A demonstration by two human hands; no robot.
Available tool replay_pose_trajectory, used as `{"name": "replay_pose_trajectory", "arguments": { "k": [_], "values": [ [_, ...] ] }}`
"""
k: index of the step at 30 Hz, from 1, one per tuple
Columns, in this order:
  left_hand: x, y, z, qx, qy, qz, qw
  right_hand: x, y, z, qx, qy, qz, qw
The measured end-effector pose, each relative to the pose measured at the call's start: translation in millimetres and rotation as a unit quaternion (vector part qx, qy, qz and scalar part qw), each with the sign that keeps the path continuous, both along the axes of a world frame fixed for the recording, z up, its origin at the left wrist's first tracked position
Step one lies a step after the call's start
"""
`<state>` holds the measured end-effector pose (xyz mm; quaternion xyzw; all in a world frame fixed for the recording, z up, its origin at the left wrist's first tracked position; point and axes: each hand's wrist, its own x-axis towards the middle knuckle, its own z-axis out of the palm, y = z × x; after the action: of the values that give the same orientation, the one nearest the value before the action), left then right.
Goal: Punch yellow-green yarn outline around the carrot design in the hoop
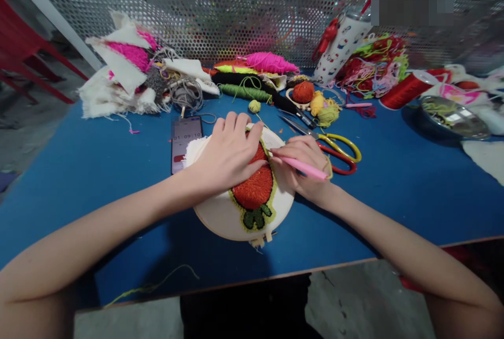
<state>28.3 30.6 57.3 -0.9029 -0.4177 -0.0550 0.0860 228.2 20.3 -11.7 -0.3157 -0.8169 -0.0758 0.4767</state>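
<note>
An embroidery hoop [214, 218] with white cloth lies on the blue table, its screw clamp toward me. On the cloth is a tufted orange-red shape [258, 189] with dark green leaves and a yellow-green outline. My left hand [232, 152] lies flat across the hoop's left and far part, fingers stretched and thumb apart on the orange loops, hiding part of the design. My right hand [303, 163] rests at the hoop's right side, closed around a pink punch needle [303, 167]. Its tip is at the outline's right edge. Yellow-green yarn shows by the tool's back end.
Scissors [338, 152] with yellow and red handles lie just right of the hoop. A phone [186, 139] is at its left. Yarn skeins [271, 62], cloth scraps [122, 66], a tumbler [342, 45], a red thread spool [407, 89] and a metal bowl [468, 121] line the back.
</note>
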Motion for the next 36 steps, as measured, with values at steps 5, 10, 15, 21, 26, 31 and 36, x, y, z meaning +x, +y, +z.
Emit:
{"name": "replay_pose_trajectory", "arguments": {
  "k": [5, 10, 15, 21, 26, 31, 36],
  "values": [
    [0.3, -0.4, 0.7, 0.005, 0.003, -0.002, 1.0, -0.9, -0.9, 3.9, -0.012, 0.007, -0.025, 1.0],
    [2.1, -2.8, 2.2, -0.003, 0.012, -0.006, 1.0, -2.9, 2.1, 0.8, -0.041, -0.004, -0.031, 0.999],
    [2.2, -2.6, 1.7, -0.006, 0.009, -0.009, 1.0, -1.7, -0.8, -0.5, 0.006, -0.042, -0.024, 0.999],
    [1.5, 0.5, -0.9, -0.018, 0.007, -0.006, 1.0, -4.3, -4.5, 1.5, 0.032, 0.049, 0.033, 0.998],
    [0.9, 3.5, -2.4, -0.019, 0.004, -0.008, 1.0, -0.1, -4.4, 2.0, 0.014, 0.087, 0.041, 0.995],
    [0.4, 3.9, -4.1, -0.014, -0.001, -0.011, 1.0, 6.4, -0.9, -5.9, -0.005, 0.105, 0.049, 0.993],
    [0.8, 3.0, -4.0, -0.013, -0.004, -0.01, 1.0, 5.5, 0.3, -8.6, -0.01, 0.135, 0.059, 0.989]
  ]
}}
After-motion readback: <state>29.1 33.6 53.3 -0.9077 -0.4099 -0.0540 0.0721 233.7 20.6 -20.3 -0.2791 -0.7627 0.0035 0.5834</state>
